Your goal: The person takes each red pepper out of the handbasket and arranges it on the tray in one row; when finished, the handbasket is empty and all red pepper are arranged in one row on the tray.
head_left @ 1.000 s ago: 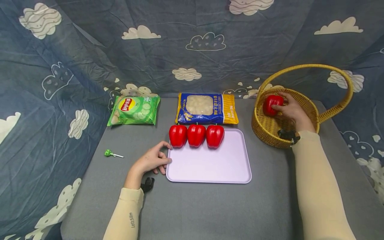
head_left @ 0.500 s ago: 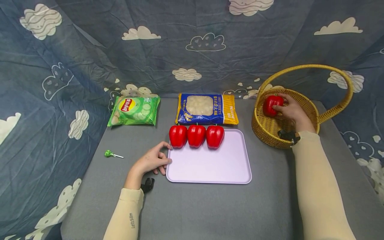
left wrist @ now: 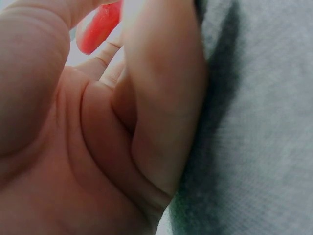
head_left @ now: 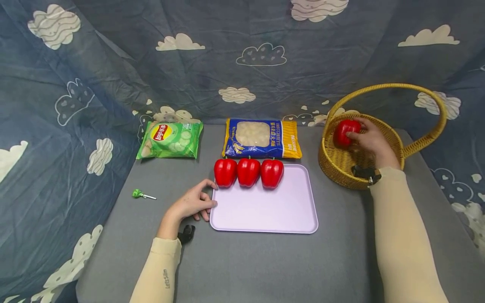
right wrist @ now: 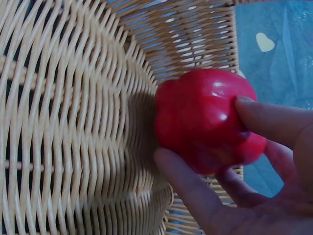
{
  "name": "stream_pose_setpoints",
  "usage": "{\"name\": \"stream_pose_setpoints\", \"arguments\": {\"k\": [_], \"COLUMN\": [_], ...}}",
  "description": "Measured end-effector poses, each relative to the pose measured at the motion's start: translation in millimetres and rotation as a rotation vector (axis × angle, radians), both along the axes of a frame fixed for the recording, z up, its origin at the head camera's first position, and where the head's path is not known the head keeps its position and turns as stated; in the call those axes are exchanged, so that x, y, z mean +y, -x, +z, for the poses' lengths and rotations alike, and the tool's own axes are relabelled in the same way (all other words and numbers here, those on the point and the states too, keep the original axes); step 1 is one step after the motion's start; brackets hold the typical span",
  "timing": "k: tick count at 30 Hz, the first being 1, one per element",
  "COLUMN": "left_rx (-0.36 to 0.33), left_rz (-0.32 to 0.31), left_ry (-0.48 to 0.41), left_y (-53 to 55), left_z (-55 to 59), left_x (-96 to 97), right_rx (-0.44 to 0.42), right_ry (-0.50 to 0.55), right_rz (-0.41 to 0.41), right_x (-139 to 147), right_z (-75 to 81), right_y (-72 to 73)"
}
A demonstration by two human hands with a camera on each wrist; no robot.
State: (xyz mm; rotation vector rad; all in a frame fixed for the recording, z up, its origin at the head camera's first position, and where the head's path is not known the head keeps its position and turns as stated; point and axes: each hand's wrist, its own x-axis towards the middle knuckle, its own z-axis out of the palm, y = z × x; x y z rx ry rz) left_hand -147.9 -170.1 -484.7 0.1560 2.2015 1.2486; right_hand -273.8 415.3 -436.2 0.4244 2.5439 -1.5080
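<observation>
In the head view, my right hand (head_left: 373, 141) holds a red bell pepper (head_left: 347, 132) inside the wicker basket (head_left: 337, 174). The right wrist view shows thumb and fingers around the pepper (right wrist: 205, 120), close to the woven wall. At the left rim of the pale lilac tray (head_left: 261, 214), my left hand (head_left: 191, 201) grips the edge with bent fingers, its thumb tip over the rim. Three red bell peppers (head_left: 249, 172) sit side by side along the tray's far edge. The left wrist view shows mostly palm and fingers, with a bit of red beyond.
Behind the tray lies a blue and yellow pasta bag (head_left: 261, 139). A green chips bag (head_left: 170, 139) stands at the back left, and a green lollipop (head_left: 138, 193) lies left of my left hand. The basket's tall handle (head_left: 398, 86) arches over its opening.
My right hand and its bell pepper have shifted slightly to the right within the basket. The left hand stays at the tray's rim.
</observation>
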Motion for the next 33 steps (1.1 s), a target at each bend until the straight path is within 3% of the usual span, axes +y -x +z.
{"name": "stream_pose_setpoints", "arguments": {"k": [8,16,25,33], "left_rx": [-0.003,-0.004,0.007,0.022], "left_rz": [-0.002,0.001,-0.008,-0.022], "left_ry": [-0.009,-0.004,-0.008,-0.027], "left_y": [0.4,0.6,-0.1,-1.2], "left_z": [0.5,1.8,2.2,3.7], "left_x": [-0.2,-0.1,-0.1,0.0], "right_rx": [0.031,0.097,0.132,0.197], "right_ry": [-0.009,-0.028,-0.027,-0.015], "right_rz": [-0.056,-0.103,-0.118,0.002], "right_x": [-2.1,-14.9,-34.1,-55.9], "right_z": [11.6,37.2,65.5,75.5], "right_y": [-4.2,-18.2,-57.1,-100.5]}}
